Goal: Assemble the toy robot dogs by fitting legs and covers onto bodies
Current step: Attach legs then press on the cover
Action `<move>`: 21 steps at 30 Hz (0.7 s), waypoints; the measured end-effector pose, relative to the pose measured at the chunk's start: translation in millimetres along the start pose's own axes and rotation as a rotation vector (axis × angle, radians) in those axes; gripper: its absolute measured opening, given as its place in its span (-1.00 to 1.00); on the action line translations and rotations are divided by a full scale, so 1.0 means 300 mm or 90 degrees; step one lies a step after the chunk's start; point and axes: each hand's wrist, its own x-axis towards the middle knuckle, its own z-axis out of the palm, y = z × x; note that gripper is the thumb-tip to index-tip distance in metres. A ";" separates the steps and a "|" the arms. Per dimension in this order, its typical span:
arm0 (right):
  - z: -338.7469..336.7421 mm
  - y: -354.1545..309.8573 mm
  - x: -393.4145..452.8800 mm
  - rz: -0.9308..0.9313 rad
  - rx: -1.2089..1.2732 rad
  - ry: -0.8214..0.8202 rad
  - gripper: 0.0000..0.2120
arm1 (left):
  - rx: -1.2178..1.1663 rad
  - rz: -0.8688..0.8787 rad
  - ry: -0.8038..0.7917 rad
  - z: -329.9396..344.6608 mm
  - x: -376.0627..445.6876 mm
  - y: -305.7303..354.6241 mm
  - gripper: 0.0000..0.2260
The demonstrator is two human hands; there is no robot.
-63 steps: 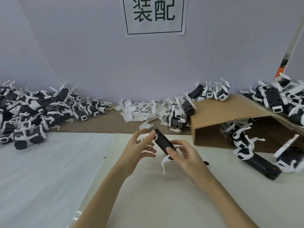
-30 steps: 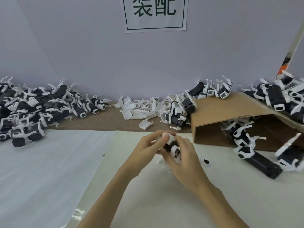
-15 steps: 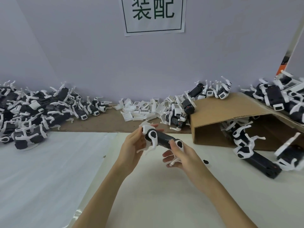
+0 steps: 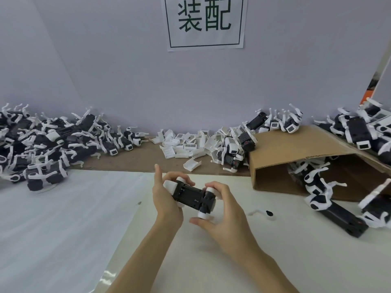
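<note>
Black toy dog body point(image 4: 191, 195) held above the near middle of the white counter point(image 4: 63, 208), between both hands. Left hand point(image 4: 167, 197) gripping its left end, fingers curled round, index raised. Right hand point(image 4: 222, 210) pinching the right end, thumb under a white leg joint point(image 4: 203, 214). Loose white leg point(image 4: 262, 213) lying just right. White covers point(image 4: 186, 144) heaped far behind

A paper sign point(image 4: 206, 22) hangs above a tipped cardboard box point(image 4: 296, 153).

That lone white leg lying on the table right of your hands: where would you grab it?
Probably pinch the loose white leg at its thin curved shank from above; it lies flat on the table, its round dark-centred hub end is bulkier, and nothing crowds it.
</note>
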 end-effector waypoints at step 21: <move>0.150 0.197 0.552 -0.031 -0.535 -0.247 -0.37 | 0.084 -0.014 0.202 -0.108 0.124 0.012 -0.33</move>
